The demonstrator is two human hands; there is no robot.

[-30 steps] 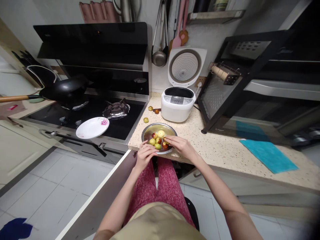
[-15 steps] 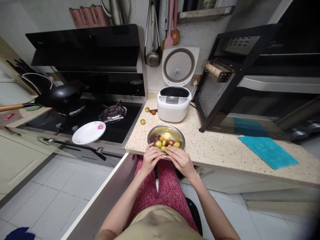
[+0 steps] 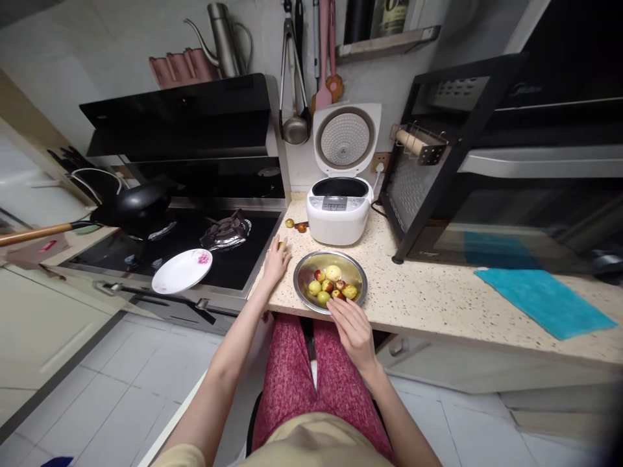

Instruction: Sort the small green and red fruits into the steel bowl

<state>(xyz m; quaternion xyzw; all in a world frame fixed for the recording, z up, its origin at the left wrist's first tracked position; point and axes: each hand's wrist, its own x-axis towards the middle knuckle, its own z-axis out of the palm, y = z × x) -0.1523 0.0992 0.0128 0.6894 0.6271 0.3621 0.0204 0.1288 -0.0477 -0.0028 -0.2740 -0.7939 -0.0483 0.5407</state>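
Note:
My left hand (image 3: 275, 263) is on the counter left of the bowl, its fingers curled around a yellow-green jujube (image 3: 281, 245) that is mostly hidden. At the near right rim of the steel bowl (image 3: 302, 293), my right hand (image 3: 354, 329) has its fingers stretched over the edge, close to the fruit; its thumb side is hidden. Inside the bowl lie several green and red-brown jujubes (image 3: 324, 298). Behind my left hand, another green jujube (image 3: 289, 223) and a brown one (image 3: 302, 228) lie near the rice cooker.
Behind the bowl stands a white rice cooker (image 3: 337, 217) with its lid up. A white plate (image 3: 182, 272) lies at the hob's front edge, and a black wok (image 3: 131, 206) sits farther left. To the right are a blue cloth (image 3: 545, 301) and a black rack (image 3: 413, 214).
My left hand has left the bowl's near edge and moved left and away to the jujube on the counter. My right hand stays at the rim. The view has shifted slightly.

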